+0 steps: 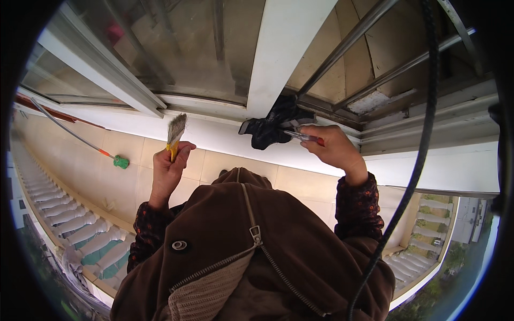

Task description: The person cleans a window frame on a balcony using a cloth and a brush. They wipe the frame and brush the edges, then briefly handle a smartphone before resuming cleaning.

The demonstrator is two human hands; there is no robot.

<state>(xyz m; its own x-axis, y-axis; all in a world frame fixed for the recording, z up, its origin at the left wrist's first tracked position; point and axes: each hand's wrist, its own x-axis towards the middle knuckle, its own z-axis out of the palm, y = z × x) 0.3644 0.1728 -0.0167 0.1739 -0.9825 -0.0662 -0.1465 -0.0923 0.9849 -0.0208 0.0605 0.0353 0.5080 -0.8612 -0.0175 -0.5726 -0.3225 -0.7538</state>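
My left hand is closed round the yellow handle of a flat paintbrush, its pale grey bristles pointing up. My right hand grips a slim screwdriver-like tool with a clear and red handle. The tool's far end reaches to a crumpled black bundle, perhaps a glove or a bag, so its tip cannot be made out. This bundle lies on the white window sill, against the foot of the white window post.
Sliding window panes stand on the left, metal bars on the right. A black cable hangs down the right side. On the tiled floor lies a long-handled green brush. A white balustrade borders the floor.
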